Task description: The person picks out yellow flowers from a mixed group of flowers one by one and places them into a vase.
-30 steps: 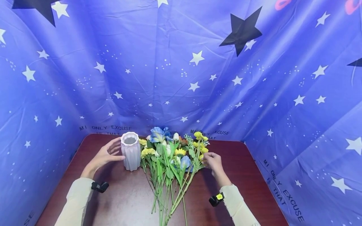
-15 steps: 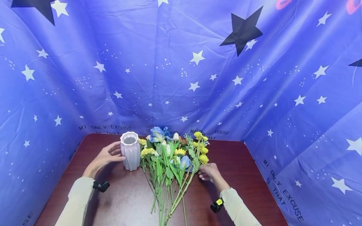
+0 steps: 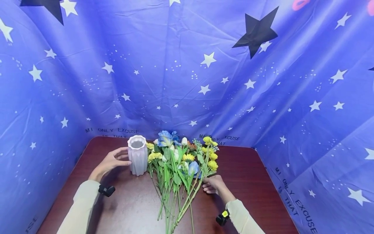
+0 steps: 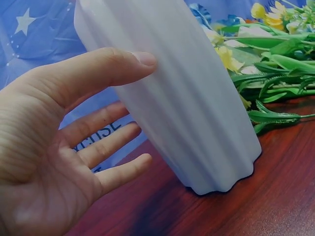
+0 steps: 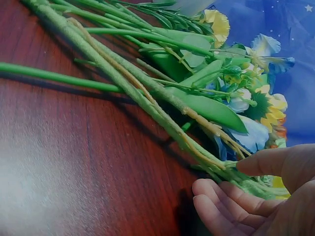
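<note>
A pale lilac-white fluted vase (image 3: pixel 138 159) stands upright at the left of the flowers. My left hand (image 3: pixel 112 162) holds it from the left side. In the left wrist view the thumb lies across the vase wall (image 4: pixel 197 108), while the lower fingers are loosely bent beside it; the index finger is hidden. Right of the vase lies a bunch of artificial flowers (image 3: pixel 175 172), stems toward me. My right hand (image 3: pixel 214 184) is at the bunch's right edge, pinching the green stem (image 5: pixel 162 120) of a yellow flower spray (image 3: pixel 212 156) between thumb and fingers, just below the blooms.
Blue irises (image 3: pixel 165 138), white tulips (image 3: pixel 184 141) and a sunflower (image 3: pixel 188 157) lie close together in the bunch, their stems crossing. The dark red wooden table (image 3: pixel 248 182) extends on both sides. A blue star-printed curtain (image 3: pixel 187 81) encloses it at the back and sides.
My right hand has come down from beside the yellow blooms to their stem and closed its fingers there. My left hand has stayed at the vase; the head view has turned slightly left.
</note>
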`<state>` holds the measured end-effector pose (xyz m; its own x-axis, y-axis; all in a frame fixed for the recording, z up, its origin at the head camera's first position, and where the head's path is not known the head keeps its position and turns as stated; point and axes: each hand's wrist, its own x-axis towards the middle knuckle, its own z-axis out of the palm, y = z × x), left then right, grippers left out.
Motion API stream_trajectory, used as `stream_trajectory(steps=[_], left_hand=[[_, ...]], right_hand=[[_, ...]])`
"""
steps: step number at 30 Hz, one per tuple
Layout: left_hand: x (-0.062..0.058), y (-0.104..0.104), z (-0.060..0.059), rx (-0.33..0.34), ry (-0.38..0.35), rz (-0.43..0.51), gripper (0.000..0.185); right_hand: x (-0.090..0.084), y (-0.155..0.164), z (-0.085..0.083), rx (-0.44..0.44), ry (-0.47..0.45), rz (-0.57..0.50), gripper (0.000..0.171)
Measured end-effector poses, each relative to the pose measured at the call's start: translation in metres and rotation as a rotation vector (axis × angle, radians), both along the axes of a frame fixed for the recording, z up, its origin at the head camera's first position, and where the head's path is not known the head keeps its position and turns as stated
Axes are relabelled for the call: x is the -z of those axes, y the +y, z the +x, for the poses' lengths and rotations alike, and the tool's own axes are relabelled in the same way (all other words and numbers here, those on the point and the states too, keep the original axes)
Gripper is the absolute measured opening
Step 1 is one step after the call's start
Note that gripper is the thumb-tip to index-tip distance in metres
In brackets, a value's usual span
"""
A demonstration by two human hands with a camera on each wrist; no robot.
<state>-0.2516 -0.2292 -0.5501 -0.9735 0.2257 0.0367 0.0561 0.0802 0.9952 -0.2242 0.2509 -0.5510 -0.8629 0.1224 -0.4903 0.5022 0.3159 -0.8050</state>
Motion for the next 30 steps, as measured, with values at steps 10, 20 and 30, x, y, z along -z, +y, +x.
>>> stream_trajectory(steps=[10,20,30], left_hand=[[0.007,0.000,-0.003,0.001,-0.041,0.070,0.071],[0.015,-0.001,-0.003,-0.026,-0.100,0.107,0.060],[0.016,-0.001,0.000,-0.026,-0.108,0.105,0.063]], right_hand=[[0.006,-0.003,0.002,-0.040,-0.018,-0.023,0.025],[0.009,-0.005,0.002,-0.036,-0.040,-0.077,0.026],[0.016,-0.004,0.002,-0.003,-0.055,-0.150,0.020]])
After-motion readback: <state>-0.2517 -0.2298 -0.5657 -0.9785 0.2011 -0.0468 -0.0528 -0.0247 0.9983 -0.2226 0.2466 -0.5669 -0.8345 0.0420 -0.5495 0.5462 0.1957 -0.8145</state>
